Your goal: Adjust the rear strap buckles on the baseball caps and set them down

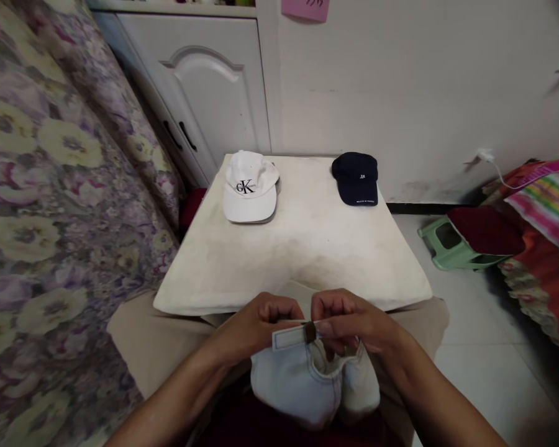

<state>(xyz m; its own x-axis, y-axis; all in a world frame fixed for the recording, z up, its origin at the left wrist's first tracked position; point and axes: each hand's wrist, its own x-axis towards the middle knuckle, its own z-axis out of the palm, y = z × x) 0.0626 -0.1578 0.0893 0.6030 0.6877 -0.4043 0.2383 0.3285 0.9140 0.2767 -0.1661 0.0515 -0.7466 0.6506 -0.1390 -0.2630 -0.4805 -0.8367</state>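
Over my lap, in the head view, I hold a pale cap with its back opening and adjusting strap facing me. My left hand pinches the strap's left side near a small brown buckle. On the other side of the buckle, my right hand has thumb and fingers closed on the strap. Part of the cap's brim shows beyond my hands at the table edge. A white cap with black letters rests at the table's far left, and a navy cap at its far right.
A table with a cream cover stands right before my knees. Behind it are a white cabinet and a wall. A floral curtain hangs close on the left. To the right are a green stool and a bed with striped cloth.
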